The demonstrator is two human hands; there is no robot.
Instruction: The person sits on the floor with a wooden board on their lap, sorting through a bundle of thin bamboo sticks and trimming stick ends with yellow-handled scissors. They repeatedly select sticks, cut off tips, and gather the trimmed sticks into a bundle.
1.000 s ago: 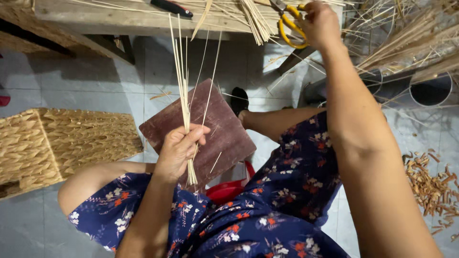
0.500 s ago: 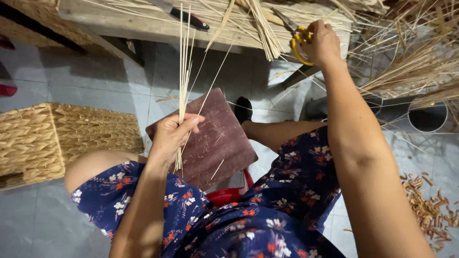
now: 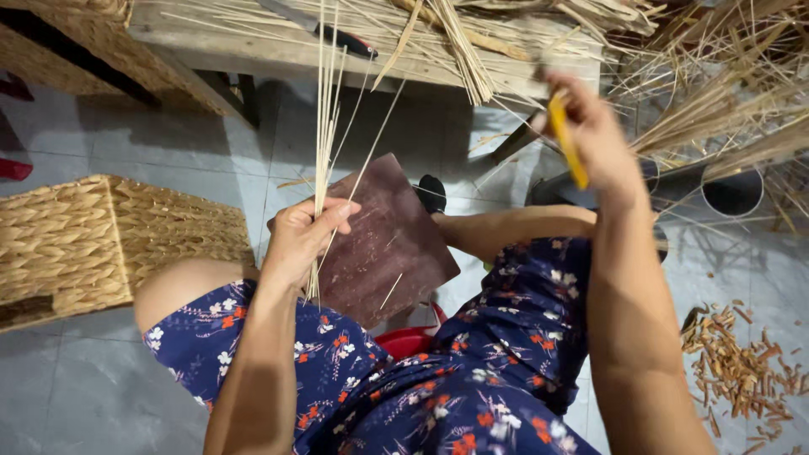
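Head view: left hand closed around a thin bundle of reed strips, held upright over the brown board resting on the lap. Right hand closed on yellow-handled scissors, raised near the wooden bench; blades blurred. Woven basket on floor at left.

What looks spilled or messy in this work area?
A heap of short brown offcuts lies scattered on the tile floor, lower right. Loose thin sticks hang over the wooden bench edge. Nothing looks broken.
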